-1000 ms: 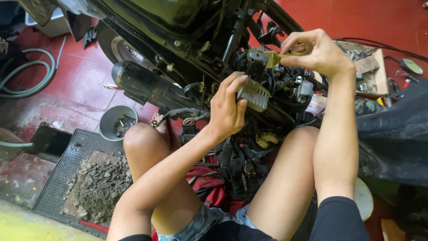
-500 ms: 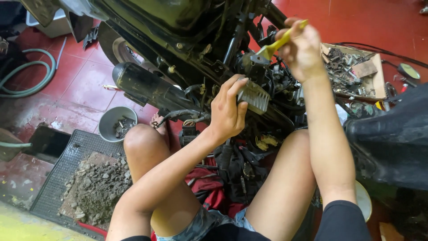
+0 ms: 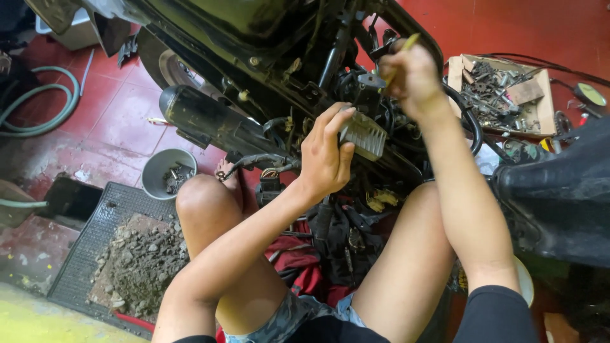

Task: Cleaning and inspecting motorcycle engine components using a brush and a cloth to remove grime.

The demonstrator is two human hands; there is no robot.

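A tan cardboard box point(image 3: 537, 108) of metal parts sits at two o'clock. The left hand point(image 3: 325, 155) grips a grey finned part point(image 3: 363, 134); the right hand point(image 3: 412, 75) is closed around a yellow-handled tool point(image 3: 406, 46).

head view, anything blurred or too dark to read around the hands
Head view: the right hand and its yellow-handled tool look slightly motion-blurred; the left hand on the finned grey part is sharp; the motorcycle frame above is dark, detail lost in shadow.

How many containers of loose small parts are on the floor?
2: a round grey bowl by the left knee, near the exhaust pipe, and a cardboard box at upper right. The motorcycle may hide others.
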